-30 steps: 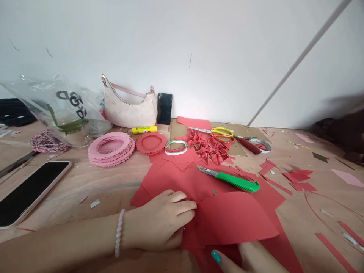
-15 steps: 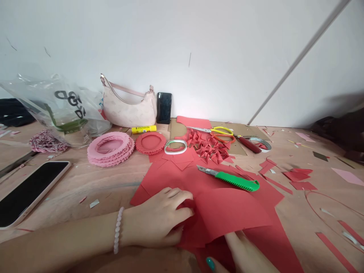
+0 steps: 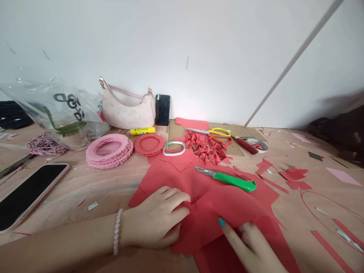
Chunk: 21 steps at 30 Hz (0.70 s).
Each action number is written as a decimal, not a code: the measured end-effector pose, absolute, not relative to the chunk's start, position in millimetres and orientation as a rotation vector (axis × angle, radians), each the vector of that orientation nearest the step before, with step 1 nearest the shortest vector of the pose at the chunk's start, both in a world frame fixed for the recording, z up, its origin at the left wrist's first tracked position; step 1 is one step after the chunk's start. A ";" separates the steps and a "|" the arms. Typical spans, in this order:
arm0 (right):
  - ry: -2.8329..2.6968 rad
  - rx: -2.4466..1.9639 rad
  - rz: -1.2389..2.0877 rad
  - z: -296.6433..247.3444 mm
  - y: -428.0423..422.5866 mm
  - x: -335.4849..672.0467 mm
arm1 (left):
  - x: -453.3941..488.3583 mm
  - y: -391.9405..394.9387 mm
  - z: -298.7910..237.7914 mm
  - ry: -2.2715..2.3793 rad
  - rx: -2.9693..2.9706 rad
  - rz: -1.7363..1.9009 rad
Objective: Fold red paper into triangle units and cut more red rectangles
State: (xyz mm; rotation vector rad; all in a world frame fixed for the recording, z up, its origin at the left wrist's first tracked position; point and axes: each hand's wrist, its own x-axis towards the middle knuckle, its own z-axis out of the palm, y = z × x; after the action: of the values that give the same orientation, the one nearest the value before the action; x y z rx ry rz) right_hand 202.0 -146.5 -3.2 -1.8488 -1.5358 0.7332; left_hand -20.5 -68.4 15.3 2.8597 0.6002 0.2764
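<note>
A white wall (image 3: 199, 57) stands behind the bench (image 3: 65, 185). Near the front edge, the left hand (image 3: 155, 218) pinches the folded red paper (image 3: 224, 208), and the right hand (image 3: 250, 246) rests its fingers on it; I cannot tell if they pinch. One green cutter (image 3: 234, 182) lies on the paper with blade showing, so a hard pull could catch and tear the sheet. There are also one scissors (image 3: 218, 132) and two phones (image 3: 28, 197).
</note>
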 end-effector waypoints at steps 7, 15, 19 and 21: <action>-1.174 -1.885 0.748 14.9 -140.5 218.0 | -21.5 -61.5 11.6 0.741 2.868 0.375; -0.886 -1.696 0.965 19.1 -144.6 218.2 | -14.6 -58.7 21.1 0.774 2.527 0.485; -0.931 -1.701 1.063 18.9 -145.5 210.8 | -3.8 -64.1 30.2 0.625 1.878 0.518; -0.948 -1.744 1.103 20.3 -144.4 206.5 | 2.4 -67.7 31.7 0.541 1.532 0.498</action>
State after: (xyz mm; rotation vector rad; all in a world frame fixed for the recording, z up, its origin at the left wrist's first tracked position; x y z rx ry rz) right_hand 206.5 -144.4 20.3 -1.7445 -0.9485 1.1031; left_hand 2.4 -67.7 31.7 1.5322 0.5414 0.4983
